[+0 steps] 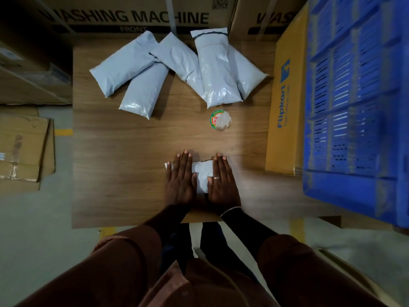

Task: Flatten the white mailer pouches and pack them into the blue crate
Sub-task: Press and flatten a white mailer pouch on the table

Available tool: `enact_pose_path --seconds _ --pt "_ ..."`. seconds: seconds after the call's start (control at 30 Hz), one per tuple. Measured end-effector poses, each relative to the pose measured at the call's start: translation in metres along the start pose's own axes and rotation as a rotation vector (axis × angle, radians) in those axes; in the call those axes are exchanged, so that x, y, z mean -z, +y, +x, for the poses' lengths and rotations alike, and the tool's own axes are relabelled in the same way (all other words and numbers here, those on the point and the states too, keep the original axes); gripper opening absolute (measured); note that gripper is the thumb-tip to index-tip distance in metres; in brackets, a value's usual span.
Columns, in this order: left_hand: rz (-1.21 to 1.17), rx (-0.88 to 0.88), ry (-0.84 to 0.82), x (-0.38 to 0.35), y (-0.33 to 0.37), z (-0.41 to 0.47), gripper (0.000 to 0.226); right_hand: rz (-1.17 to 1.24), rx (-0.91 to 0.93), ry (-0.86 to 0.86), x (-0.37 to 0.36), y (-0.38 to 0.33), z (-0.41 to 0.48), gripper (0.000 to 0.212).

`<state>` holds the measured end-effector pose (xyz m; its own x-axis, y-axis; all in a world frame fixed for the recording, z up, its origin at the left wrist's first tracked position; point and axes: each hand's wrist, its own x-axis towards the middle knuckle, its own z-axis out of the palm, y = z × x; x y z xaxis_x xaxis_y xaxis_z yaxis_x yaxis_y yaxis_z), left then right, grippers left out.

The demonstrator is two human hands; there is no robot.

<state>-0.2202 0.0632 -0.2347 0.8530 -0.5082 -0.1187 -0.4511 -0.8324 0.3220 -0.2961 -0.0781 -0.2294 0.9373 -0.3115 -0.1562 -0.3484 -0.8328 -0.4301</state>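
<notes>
One white mailer pouch (203, 173) lies on the wooden table (124, 165) near its front edge. My left hand (180, 178) and my right hand (221, 180) both rest flat on top of it, palms down, fingers straight and together, covering most of it. Several puffy white mailer pouches (177, 69) lie in a loose heap at the far side of the table. The blue crate (354, 103) stands at the right, beyond the table's edge; its slatted wall faces me and its inside is hidden.
A round sticker (220, 120) is stuck on the table between the heap and my hands. A yellow Flipkart carton (285, 103) stands between table and crate. Large washing-machine cartons (132, 16) line the back. Flat cardboard (22, 151) lies on the floor at left.
</notes>
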Motion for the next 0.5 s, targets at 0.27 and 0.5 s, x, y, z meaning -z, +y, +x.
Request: enact_pose_path --seconds 0.27,0.5 --pt "0.045 -0.022 0.014 -0.0046 0.0002 -0.0005 0.058 -0.003 -0.008 0.004 -0.0059 0.0025 0.0008 0.059" --pt "0.014 -0.040 -0.038 0.0012 -0.0002 -0.0012 0.055 0.010 0.014 -0.041 -0.0013 0.0015 -0.0004 0.058"
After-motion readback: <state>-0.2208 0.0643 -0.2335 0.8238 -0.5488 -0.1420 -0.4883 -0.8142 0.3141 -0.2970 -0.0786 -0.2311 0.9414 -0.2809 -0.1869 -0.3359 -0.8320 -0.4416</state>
